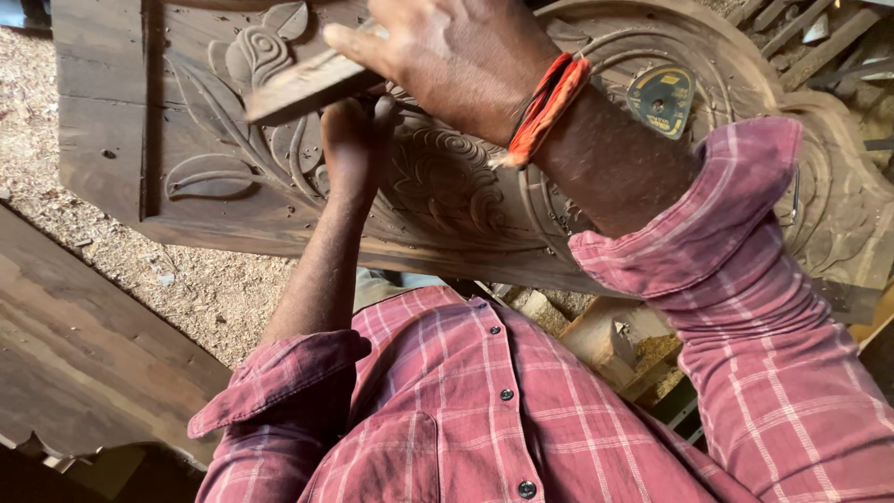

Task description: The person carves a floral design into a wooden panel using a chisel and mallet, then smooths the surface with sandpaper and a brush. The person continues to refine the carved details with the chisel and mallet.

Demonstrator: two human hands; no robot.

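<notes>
1. Nearest me, my right hand is clenched around a wooden mallet block, raised above my left hand.
2. Just under it, my left hand is fisted on a chisel I can hardly see, against the carved wooden panel.
3. Beyond my right wrist, a round grinding disc lies on the panel.
4. Left of both hands, sawdust covers the floor.

We note a flat wooden mallet block, pale and worn, tilted, raised just above a dark carved wood panel, floral relief of leaves and scrolls, panel lying flat, tool at its centre hidden.
</notes>
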